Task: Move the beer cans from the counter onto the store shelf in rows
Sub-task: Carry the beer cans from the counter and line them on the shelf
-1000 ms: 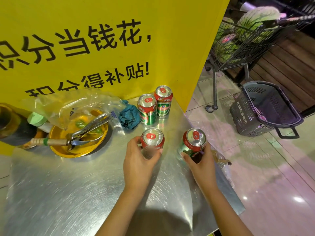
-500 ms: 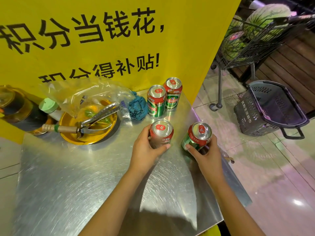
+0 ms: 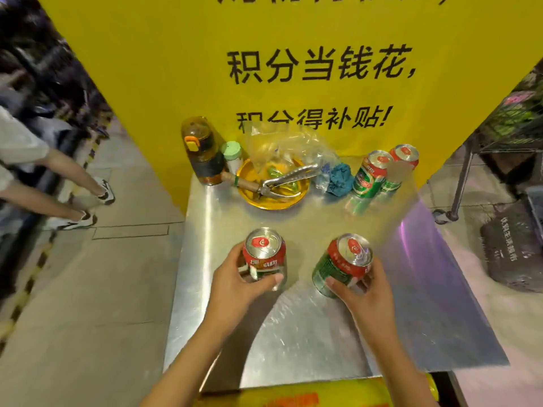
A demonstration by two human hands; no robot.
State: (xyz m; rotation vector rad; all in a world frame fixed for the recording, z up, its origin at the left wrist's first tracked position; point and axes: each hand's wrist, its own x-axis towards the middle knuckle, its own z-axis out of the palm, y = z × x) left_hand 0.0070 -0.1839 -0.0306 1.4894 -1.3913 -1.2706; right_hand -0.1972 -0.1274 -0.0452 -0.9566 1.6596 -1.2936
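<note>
Left hand point(image 3: 235, 284) grips one beer can point(image 3: 264, 257), fingers curled round it, upright, above the worktop point(image 3: 323, 333) mid-area. Right hand point(image 3: 363, 295) grips a second can point(image 3: 340, 264), fingers wrapped round it, tilted left. Two more cans point(image 3: 370, 174) stand at the far right corner (touching each other), beside a blue cloth point(image 3: 339, 179) and a yellow dish point(image 3: 273, 198).
</note>
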